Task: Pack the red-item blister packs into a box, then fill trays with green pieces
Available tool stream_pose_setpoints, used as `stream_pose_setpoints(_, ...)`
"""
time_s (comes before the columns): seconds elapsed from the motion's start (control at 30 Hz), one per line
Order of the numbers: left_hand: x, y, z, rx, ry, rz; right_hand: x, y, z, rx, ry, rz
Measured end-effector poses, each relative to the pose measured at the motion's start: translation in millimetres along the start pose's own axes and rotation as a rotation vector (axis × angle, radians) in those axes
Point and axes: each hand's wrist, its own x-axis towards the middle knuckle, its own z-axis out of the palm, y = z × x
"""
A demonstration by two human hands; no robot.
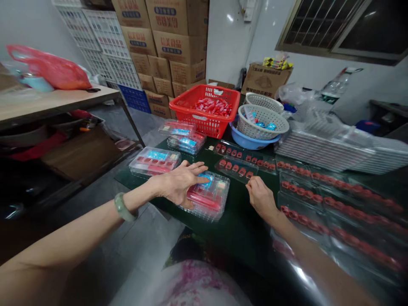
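Observation:
My left hand lies across the left part of a clear plastic box, its fingers spread. Inside that box are a red packet, a blue packet and a small pale piece. With fingers pinched together, my right hand holds the near right corner of a shallow clear plastic tray with a row of dark red pieces. Left of my left hand stands a stack of similar filled boxes. Another stack is farther back.
More trays with red pieces cover the table's right side. Behind are a red basket of small red packets, a grey colander over a blue basin, and stacked clear trays. A side table stands left.

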Motion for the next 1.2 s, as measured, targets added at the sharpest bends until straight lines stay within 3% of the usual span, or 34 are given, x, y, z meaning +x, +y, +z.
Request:
stream_pose_setpoints(0.13,-1.2,-2.0,-0.1,0.014,0.006,-0.006,-5.6,3.5,-1.6,-0.041,0.103,-0.01)
stream_pose_setpoints(0.2,0.5,-2.5,-4.2,0.018,0.106,-0.008,-7.6,4.7,-7.3,-0.051,0.144,-0.02)
stream_pose_setpoints(0.27,6.4,0.9,-11.6,0.054,0.277,-0.026,-9.1,3.3,-17.0,-0.062,0.174,-0.028)
stream_pose_setpoints(0.37,25.6,15.8,-23.3,0.174,0.49,0.016,-8.6,-6.2,-38.8,-0.065,0.192,-0.037)
stream_pose_setpoints(0.5,65.0,41.4,-27.8,0.304,0.594,0.181,4.5,-26.4,-79.4,-0.107,0.205,-0.096)
stream_pose_setpoints(0.6,88.1,49.2,-25.2,0.252,0.716,0.2,26.0,-37.6,-113.8,-0.114,0.285,-0.166)
stream_pose_setpoints(0.7,92.9,49.1,-25.8,-0.053,0.927,0.18,48.8,-42.8,-138.9,0.012,0.497,-0.161)
stream_pose_setpoints(0.8,80.6,51.5,-30.7,-0.711,1.094,0.111,62.4,-46.6,-140.0,0.31,0.625,0.075)
stream_pose_setpoints(0.87,68.1,56.2,-33.0,-1.244,1.1,0.076,65.8,-51.4,-127.3,0.572,0.589,0.305)
stream_pose_setpoints(0.97,50.8,64.9,-30.0,-1.814,1.051,0.058,68.4,-63.1,-102.9,0.998,0.359,0.513)
stream_pose_setpoints(1.03,42.0,69.3,-24.5,-1.994,1.04,0.021,71.6,-70.9,-91.9,1.211,0.233,0.562)
stream_pose_setpoints(1.2,19.9,67.8,-17.2,-2.068,0.995,-0.099,87.5,-71.9,-86.1,1.412,0.227,0.615)
